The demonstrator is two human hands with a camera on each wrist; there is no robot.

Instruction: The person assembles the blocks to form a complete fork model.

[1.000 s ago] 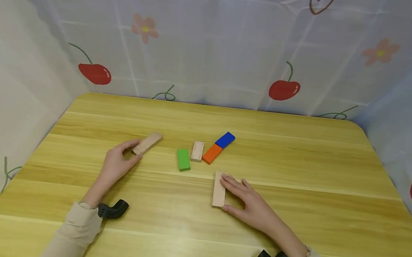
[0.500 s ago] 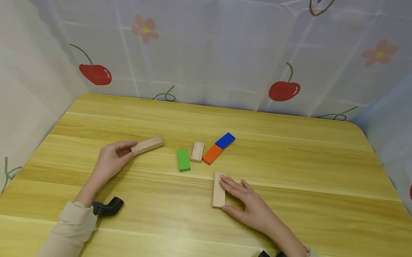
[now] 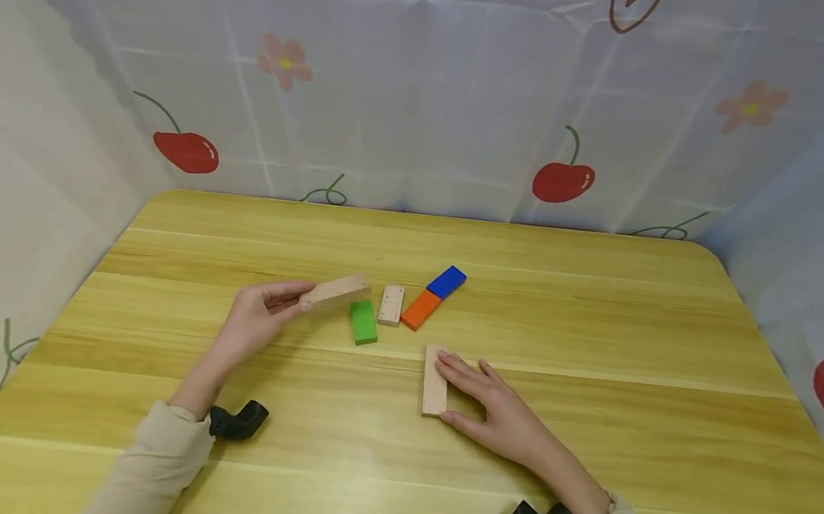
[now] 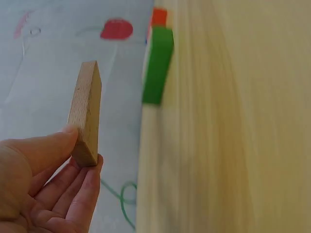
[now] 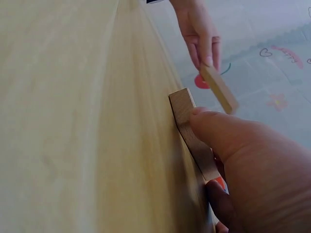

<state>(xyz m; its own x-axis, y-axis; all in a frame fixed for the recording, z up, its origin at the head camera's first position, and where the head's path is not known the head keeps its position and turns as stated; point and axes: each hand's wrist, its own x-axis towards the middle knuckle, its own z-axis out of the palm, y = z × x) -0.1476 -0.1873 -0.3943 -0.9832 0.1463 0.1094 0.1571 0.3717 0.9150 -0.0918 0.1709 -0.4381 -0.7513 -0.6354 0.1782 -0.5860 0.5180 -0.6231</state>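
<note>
My left hand (image 3: pixel 257 323) pinches a plain wooden block (image 3: pixel 336 291) by one end, thumb against fingers. In the left wrist view that block (image 4: pixel 86 109) is tilted up, above the tabletop, its far end near the green block (image 3: pixel 364 323). My right hand (image 3: pixel 504 413) holds another plain wooden block (image 3: pixel 434 385) lying flat on the table. Its thumb is at the near end and its fingertips lie over the far part. In the right wrist view the thumb rests on this block (image 5: pixel 187 128), with a finger at its other end.
On the wooden table (image 3: pixel 602 310), a short plain block (image 3: pixel 392 305) lies between the green block and an orange block (image 3: pixel 421 310). A blue block (image 3: pixel 447 282) touches the orange one's far end. A patterned curtain (image 3: pixel 415 81) hangs behind the table.
My left hand has lifted its wooden block off the table, turned it, and carried it right towards the green block. The right hand has stayed on its block.
</note>
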